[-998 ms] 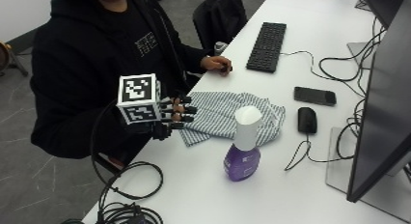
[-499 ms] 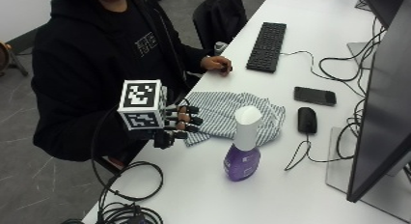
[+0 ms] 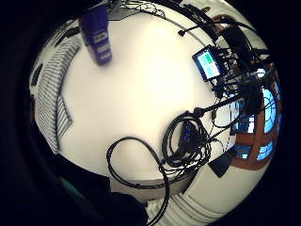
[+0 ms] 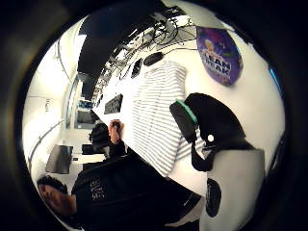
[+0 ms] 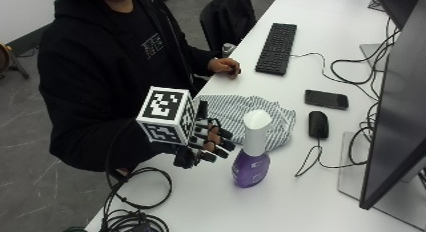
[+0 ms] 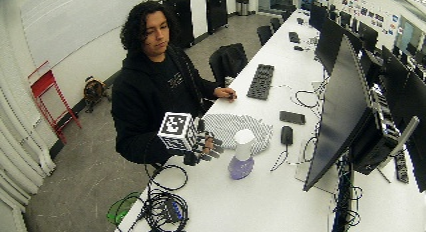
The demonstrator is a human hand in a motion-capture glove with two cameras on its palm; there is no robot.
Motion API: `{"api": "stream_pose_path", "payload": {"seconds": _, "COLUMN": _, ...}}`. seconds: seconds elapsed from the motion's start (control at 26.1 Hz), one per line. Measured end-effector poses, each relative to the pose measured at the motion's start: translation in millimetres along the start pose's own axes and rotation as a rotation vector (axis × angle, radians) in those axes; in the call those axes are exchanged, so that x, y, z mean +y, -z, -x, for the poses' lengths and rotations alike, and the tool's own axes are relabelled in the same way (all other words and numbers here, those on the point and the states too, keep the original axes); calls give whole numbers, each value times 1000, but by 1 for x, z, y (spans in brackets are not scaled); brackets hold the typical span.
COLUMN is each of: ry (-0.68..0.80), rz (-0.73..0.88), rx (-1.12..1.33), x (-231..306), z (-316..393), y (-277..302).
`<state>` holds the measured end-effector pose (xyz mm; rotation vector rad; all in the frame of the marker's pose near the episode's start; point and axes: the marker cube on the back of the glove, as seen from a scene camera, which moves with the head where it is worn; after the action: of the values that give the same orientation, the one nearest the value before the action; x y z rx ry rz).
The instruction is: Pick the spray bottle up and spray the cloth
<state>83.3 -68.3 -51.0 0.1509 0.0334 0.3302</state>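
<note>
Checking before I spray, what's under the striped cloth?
The striped cloth lies crumpled on the white table, beside the spray bottle. Only tabletop shows around it; anything beneath its folds is covered.

spray bottle upright on table, cloth just behind, hand beside bottle

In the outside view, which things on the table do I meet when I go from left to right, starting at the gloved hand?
Gloved right hand → spray bottle → computer mouse → monitor. I leave out the striped cloth, phone and keyboard, because they overlap others in this order.
</note>
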Motion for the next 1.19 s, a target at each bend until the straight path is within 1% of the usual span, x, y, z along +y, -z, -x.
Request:
{"api": "stream_pose_path", "payload": {"seconds": 0.12, "ry": -44, "rz": -61, "rx": -50, "x": -20, "z": -6, "y": 6}}
{"api": "stream_pose_path", "payload": {"seconds": 0.23, "ry": -79, "rz": -155, "rx": -151, "x": -41, "z": -9, "y": 11}}
{"api": "stream_pose_path", "payload": {"seconds": 0.42, "ry": -139, "rz": -317, "rx": -401, "x": -78, "z": -10, "y": 9}}
{"api": "stream_pose_path", "payload": {"seconds": 0.61, "ry": -162, "rz": -427, "rx": -618, "x": -107, "z": -5, "y": -2}}
{"api": "stream_pose_path", "payload": {"seconds": 0.84, "ry": -181, "rz": -628, "rx": -929, "x": -151, "z": 12, "y": -20}}
{"api": "stream_pose_path", "payload": {"seconds": 0.96, "ry": -151, "rz": -635, "rx": -974, "x": -139, "z": 11, "y": -25}}
{"api": "stream_pose_path", "payload": {"seconds": 1.19, "ry": -83, "rz": -700, "rx": -934, "x": -133, "z": 9, "y": -27}}
